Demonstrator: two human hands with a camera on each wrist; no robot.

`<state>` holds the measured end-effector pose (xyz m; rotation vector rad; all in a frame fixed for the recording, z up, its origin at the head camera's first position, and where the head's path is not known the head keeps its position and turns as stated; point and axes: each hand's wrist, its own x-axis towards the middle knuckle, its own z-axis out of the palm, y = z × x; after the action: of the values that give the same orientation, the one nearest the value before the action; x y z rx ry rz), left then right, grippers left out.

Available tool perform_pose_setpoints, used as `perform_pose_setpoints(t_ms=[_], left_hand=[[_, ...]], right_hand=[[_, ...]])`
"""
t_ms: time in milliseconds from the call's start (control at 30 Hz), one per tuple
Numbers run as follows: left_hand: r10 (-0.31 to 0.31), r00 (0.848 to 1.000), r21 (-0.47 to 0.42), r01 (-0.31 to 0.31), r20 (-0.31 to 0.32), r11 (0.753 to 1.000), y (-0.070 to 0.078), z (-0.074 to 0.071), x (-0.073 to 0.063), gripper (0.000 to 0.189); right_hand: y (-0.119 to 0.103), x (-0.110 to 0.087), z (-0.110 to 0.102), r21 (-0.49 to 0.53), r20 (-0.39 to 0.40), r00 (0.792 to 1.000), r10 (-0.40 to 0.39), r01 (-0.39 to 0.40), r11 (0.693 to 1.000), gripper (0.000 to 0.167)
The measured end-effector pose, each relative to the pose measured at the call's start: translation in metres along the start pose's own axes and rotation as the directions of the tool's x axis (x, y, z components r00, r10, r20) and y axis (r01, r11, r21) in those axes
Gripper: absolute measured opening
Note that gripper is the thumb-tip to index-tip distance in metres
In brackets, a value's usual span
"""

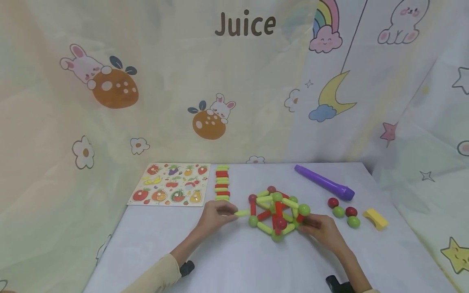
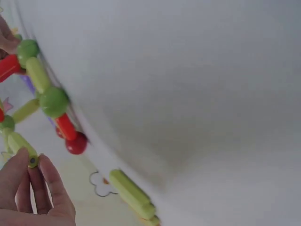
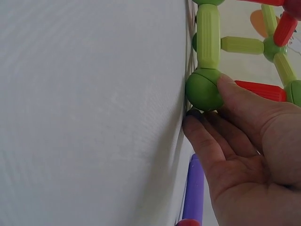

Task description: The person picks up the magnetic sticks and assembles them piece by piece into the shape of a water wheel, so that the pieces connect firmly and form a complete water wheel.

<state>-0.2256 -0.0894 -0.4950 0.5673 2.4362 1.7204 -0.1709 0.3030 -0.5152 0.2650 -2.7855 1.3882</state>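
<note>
The left hand (image 1: 216, 217), thumb and fingertips pinched together, holds a yellow-green stick (image 1: 242, 213) at the left side of the ball-and-stick frame (image 1: 279, 206) on the table (image 1: 234, 260); whether its far end touches the frame cannot be told. The right hand (image 1: 326, 230) grips a green ball (image 3: 203, 89) at the frame's right, thumb against it, fingertips partly hidden beneath. In the right wrist view, the frame is cut off above and at the right.

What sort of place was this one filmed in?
Probably a children's play area, or a set dressed as one: there is a cartoon-printed backdrop, a colourful fruit-picture board and a ball-and-rod building toy.
</note>
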Motion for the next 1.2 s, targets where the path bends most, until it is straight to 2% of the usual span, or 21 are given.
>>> perform_pose_setpoints(t_ms=[67, 167, 267, 400, 533, 633, 933, 1200], left_hand=[[0.009, 1.000, 0.006, -0.009, 0.008, 1.000, 0.008, 0.004, 0.003, 0.021], [0.025, 1.000, 0.064, -0.026, 0.005, 0.998, 0.016, 0.008, 0.008, 0.020], [0.052, 0.998, 0.134, -0.054, 0.023, 0.990, 0.020, 0.011, 0.013, 0.020], [0.057, 0.996, 0.180, -0.068, 0.065, 0.981, 0.023, 0.014, 0.018, 0.020], [0.036, 0.997, 0.190, -0.050, 0.075, 0.980, 0.026, 0.015, 0.019, 0.021], [0.043, 0.996, 0.197, -0.057, 0.076, 0.979, 0.028, 0.015, 0.020, 0.020], [0.095, 0.991, 0.219, -0.114, 0.097, 0.969, 0.031, 0.021, 0.026, 0.019], [0.136, 0.987, 0.242, -0.154, 0.089, 0.958, 0.033, 0.026, 0.028, 0.018]], right_hand=[[0.001, 0.001, 0.001, 0.007, 0.002, 1.000, 0.004, -0.004, 1.000, 0.036], [0.002, 0.002, 0.002, 0.009, 0.004, 1.000, 0.006, -0.006, 1.000, 0.036], [0.003, 0.001, 0.002, 0.002, 0.002, 1.000, 0.011, -0.011, 1.000, 0.036], [0.002, 0.000, 0.002, 0.015, 0.006, 1.000, 0.008, -0.008, 1.000, 0.036], [0.000, -0.001, 0.002, 0.029, 0.015, 1.000, 0.014, -0.015, 0.999, 0.036], [-0.001, -0.001, 0.002, 0.029, 0.012, 1.000, 0.029, -0.029, 0.999, 0.036], [0.000, -0.004, 0.000, 0.054, 0.008, 1.000, 0.013, -0.014, 0.998, 0.037], [0.001, -0.004, -0.001, 0.039, 0.005, 1.000, 0.015, -0.015, 0.999, 0.036]])
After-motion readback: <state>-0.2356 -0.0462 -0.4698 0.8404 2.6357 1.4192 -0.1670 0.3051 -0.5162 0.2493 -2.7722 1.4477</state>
